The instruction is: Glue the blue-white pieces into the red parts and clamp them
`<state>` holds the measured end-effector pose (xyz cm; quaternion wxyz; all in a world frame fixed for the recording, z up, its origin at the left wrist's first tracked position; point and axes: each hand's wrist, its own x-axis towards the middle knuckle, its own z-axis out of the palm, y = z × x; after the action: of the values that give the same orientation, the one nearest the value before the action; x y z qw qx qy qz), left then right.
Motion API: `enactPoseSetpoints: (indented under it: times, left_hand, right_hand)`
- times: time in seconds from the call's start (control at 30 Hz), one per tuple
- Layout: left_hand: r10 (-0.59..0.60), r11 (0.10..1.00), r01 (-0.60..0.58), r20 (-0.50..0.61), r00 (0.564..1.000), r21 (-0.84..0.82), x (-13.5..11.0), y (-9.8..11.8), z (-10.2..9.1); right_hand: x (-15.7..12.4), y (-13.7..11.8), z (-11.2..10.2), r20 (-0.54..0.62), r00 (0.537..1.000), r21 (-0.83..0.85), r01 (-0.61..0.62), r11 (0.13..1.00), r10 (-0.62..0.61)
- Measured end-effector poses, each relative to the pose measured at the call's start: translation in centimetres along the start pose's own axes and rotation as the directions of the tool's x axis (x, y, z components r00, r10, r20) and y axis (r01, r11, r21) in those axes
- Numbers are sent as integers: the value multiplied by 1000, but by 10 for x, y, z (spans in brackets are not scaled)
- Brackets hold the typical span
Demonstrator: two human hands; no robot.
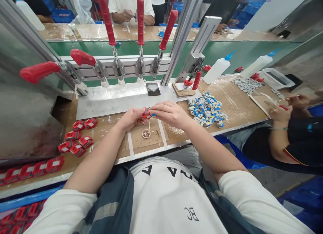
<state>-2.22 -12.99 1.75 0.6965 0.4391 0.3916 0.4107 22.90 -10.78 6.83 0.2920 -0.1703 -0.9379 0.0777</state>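
Note:
In front of me, above the bench, both hands meet at a small red plastic housing (145, 113) with grey inside. My left hand (133, 118) pinches the housing by its left side. The fingers of my right hand (170, 113) close over its right end, where a small blue-and-white part (153, 115) shows beneath the fingertips. Whether that part sits inside the housing is hidden. Below the hands is a small round dish (146, 133) with a cotton swab (149, 125) at it. A pile of blue-and-white parts (206, 109) lies right of my right hand.
Red housings (78, 139) lie at the left, with a row (34, 170) near the edge. Red-handled toggle clamps (140, 22) stand behind the metal plate (101, 104). A white squeeze bottle (217, 70) is at the right. A co-worker's hands (280, 113) work at far right.

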Motion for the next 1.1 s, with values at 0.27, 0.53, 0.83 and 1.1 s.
enactPoseSetpoints:
  times: [0.27,0.53,0.83,1.1]
  left_hand:
    - [-90,994,88,-28,996,-70,2,-5,-6]
    - [235,972,-223,-222,946,79,14,20,13]
    - [639,424,-292,-55,767,858,69,35,46]
    - [448,536,-428,184,875,728,86,33,24]
  right_hand:
    - [0,22,16,4,999,42,44,998,-44]
    - [4,5,45,-244,919,315,-227,922,309]
    - [30,40,86,-57,528,933,-274,233,847]
    - [8,74,59,127,556,969,-245,16,821]
